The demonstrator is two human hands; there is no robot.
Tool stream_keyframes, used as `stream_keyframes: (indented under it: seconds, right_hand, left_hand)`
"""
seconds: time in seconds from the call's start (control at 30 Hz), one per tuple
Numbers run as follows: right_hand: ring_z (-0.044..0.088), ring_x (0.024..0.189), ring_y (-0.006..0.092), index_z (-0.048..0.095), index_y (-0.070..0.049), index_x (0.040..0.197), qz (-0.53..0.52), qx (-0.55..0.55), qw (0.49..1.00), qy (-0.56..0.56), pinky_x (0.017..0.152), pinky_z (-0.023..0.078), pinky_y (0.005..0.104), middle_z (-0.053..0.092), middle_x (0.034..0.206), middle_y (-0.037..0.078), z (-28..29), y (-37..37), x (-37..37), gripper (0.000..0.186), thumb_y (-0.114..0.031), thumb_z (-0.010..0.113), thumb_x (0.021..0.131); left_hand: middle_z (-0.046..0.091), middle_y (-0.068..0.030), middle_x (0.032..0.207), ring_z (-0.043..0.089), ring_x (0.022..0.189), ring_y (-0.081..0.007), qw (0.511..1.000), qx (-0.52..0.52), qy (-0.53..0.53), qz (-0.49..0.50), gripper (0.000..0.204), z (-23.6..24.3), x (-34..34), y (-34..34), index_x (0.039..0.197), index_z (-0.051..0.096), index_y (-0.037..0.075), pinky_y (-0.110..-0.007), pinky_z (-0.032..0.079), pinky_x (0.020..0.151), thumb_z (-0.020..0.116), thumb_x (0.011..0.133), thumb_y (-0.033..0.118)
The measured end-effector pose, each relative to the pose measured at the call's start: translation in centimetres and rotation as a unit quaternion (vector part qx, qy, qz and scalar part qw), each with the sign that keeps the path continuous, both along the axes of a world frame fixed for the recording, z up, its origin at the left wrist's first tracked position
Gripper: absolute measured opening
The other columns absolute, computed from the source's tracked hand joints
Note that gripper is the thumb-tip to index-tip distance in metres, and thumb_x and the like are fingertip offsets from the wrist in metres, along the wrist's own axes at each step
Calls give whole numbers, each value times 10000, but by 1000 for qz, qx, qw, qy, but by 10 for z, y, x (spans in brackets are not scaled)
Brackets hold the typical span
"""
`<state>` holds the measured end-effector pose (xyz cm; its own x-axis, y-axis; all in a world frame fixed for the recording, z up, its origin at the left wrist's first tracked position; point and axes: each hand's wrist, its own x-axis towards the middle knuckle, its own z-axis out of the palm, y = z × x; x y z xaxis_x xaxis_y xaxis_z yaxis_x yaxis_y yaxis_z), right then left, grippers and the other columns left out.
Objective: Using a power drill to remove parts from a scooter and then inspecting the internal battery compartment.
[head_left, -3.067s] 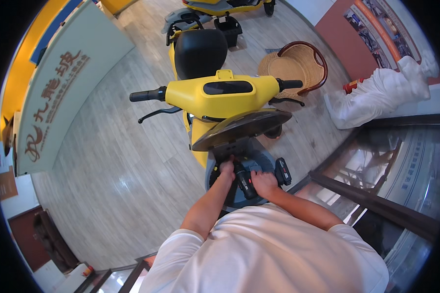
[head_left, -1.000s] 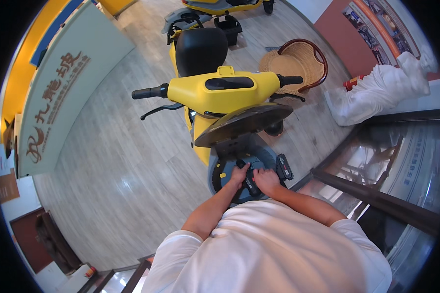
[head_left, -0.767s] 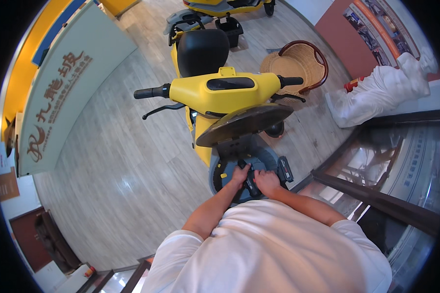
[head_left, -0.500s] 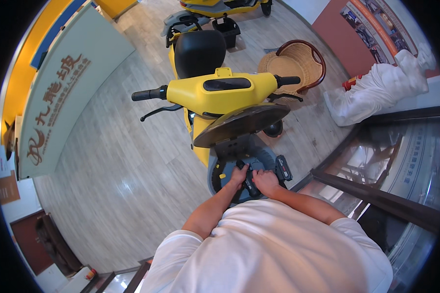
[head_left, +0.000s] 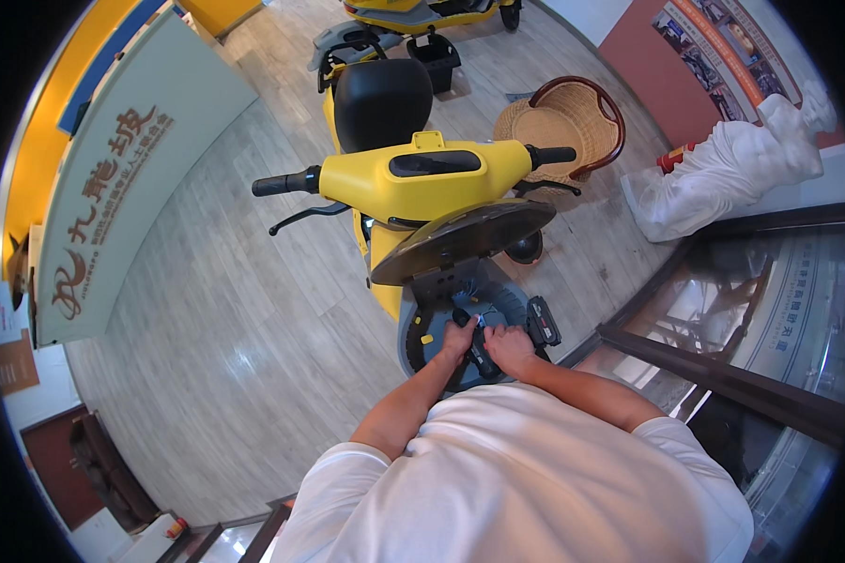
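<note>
Over the grey front storage box (head_left: 409, 349) of a yellow scooter (head_left: 366, 183), both hands are on a dark cordless drill (head_left: 485, 359). My right hand (head_left: 509, 350) is closed round its grip, with the battery pack (head_left: 543, 322) sticking out to the right. My left hand (head_left: 457, 339) is closed at the drill's front end, by the chuck; its fingertips are partly hidden. A small bright light shows between the hands. Above the box a dark round lid (head_left: 465, 242) stands raised. A small yellow piece (head_left: 427, 339) is inside the box, left of my left hand.
Beyond the handlebar is the black seat (head_left: 383, 105). A wicker chair (head_left: 559, 127) and a white statue (head_left: 723, 178) stand to the right, near a dark-framed glass case (head_left: 723, 366). A pale curved counter (head_left: 141, 188) is at the left. Another yellow scooter (head_left: 422, 13) is behind.
A small bright light has come on at the drill between the hands. Both hands keep almost the same place and hold; the view has shifted very slightly.
</note>
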<state>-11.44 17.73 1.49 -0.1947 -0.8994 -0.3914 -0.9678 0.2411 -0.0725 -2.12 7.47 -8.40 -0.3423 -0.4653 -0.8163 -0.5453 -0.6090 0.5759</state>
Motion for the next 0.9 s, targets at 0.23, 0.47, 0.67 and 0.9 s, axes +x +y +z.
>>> stream_keyframes:
  seconds: [0.23,0.47,0.67,0.9]
  right_hand:
    - [663,700,282,555,-50,964,-6,-4,1000,-2,631,507,391,637,810,121,1,3,1,262,-304,546,901]
    - [665,694,281,560,-33,1008,-5,-7,1000,14,624,510,389,641,815,123,-3,6,1,293,-304,543,899]
    - [658,687,282,540,-16,1001,-2,-1,1000,-15,620,513,378,623,811,137,3,3,0,284,-275,557,886]
    - [661,678,277,551,-54,975,-2,-16,1000,8,608,505,393,634,792,111,-3,9,-1,268,-307,558,889]
  left_hand:
    - [643,-154,913,616,768,-207,1000,-18,-1,-3,472,7,-1,1,1002,572,-72,-358,510,670,719,829,341]
    - [633,-155,931,608,803,-203,1000,-14,3,-10,486,14,-3,1,1016,556,-75,-350,506,701,717,832,345]
    - [634,-147,912,607,776,-198,999,-32,5,-18,496,4,0,1,1010,554,-74,-346,505,674,722,825,354]
    - [631,-155,932,610,796,-202,999,-33,1,-34,523,19,-4,0,1022,543,-79,-345,507,687,727,819,367]
